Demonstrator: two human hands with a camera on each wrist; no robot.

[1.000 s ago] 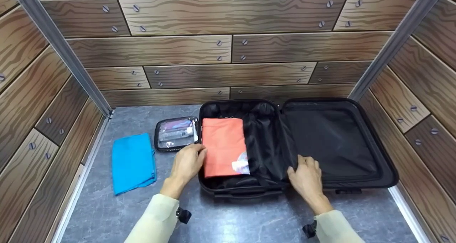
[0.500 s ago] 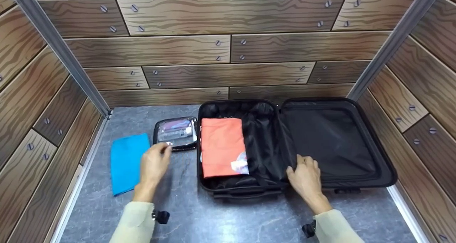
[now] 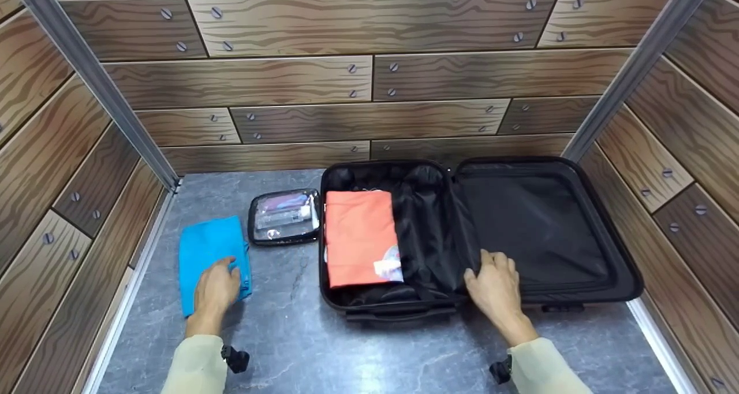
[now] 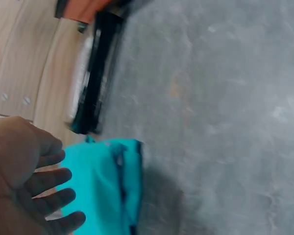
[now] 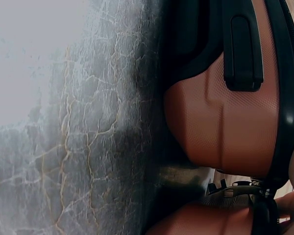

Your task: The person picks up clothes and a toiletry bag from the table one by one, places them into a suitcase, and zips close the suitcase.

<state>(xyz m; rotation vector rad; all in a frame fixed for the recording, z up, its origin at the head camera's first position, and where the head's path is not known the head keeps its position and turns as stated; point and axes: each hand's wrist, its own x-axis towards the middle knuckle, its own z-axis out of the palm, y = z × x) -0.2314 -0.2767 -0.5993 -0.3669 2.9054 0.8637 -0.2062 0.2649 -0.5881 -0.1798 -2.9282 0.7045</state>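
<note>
My left hand hovers over or just touches a folded blue garment, its fingers apart and loosely bent in the left wrist view; contact cannot be told. A black-lined suitcase lies spread out on the floor, its shell reddish-brown in the right wrist view. Inside its left half lies a folded orange garment with a printed patch. At the middle of the suitcase, my right hand pinches the edge of the black lining flap between thumb and fingers; its fingertips are partly hidden.
A clear toiletry bag with black trim and small bottles stands between the blue garment and the suitcase. The suitcase's other half lies to the right. Wood-patterned walls enclose the grey marbled floor at the back and sides.
My left hand has left the suitcase's left edge, passed in front of the toiletry bag and come over the blue garment. My right hand stays at the lining flap.
</note>
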